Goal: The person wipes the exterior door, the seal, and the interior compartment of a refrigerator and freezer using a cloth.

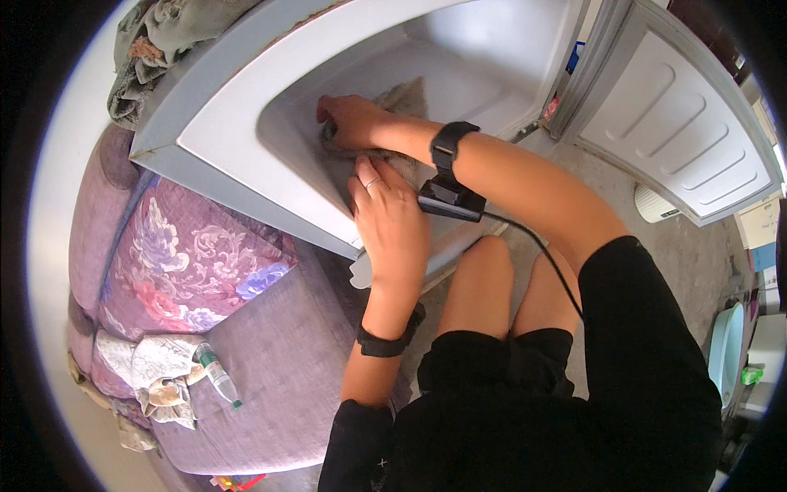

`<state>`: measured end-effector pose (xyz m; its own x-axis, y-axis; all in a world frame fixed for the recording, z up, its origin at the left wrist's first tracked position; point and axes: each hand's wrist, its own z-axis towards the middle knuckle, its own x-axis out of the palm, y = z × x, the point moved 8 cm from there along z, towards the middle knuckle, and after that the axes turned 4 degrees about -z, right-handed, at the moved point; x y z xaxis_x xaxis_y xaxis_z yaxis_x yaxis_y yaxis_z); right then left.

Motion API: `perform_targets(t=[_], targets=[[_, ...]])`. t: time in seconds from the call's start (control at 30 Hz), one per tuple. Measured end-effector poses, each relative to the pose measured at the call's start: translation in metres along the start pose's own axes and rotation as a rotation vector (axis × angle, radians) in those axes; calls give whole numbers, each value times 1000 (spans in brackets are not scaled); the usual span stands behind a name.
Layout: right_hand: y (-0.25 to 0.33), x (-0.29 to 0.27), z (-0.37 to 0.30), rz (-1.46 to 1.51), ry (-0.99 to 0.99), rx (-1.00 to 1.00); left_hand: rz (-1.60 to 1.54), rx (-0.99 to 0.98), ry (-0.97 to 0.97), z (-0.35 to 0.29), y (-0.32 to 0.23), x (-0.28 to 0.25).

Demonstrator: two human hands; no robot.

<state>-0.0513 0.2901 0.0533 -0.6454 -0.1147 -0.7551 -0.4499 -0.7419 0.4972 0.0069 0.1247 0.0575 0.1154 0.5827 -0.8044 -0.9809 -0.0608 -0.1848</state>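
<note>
Inside the white compartment of a refrigerator [221,131], a grey-brown cloth [407,100] lies bunched against the inner wall and floor. My right hand [354,121] is closed on part of this cloth, with its fingers curled toward the left inner wall. My left hand [388,215], wearing a ring, rests at the compartment's near edge. Its fingers are stretched out, and the fingertips reach the cloth's lower edge beside my right wrist. Part of the cloth is hidden under both hands.
The ribbed white door [672,115] stands swung out to the right. A purple sofa [270,369] at left bears a floral cushion [197,254], a plastic bottle [218,375] and crumpled fabric [156,369]. A black cable [537,242] runs from my right wrist device. A pale blue basin [726,353] is far right.
</note>
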Motion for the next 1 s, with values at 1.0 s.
perform_targets(t=[1.0], targets=[[-11,-109,-211,1185,-851,346,-369,114,-163,-116,-29,-64]])
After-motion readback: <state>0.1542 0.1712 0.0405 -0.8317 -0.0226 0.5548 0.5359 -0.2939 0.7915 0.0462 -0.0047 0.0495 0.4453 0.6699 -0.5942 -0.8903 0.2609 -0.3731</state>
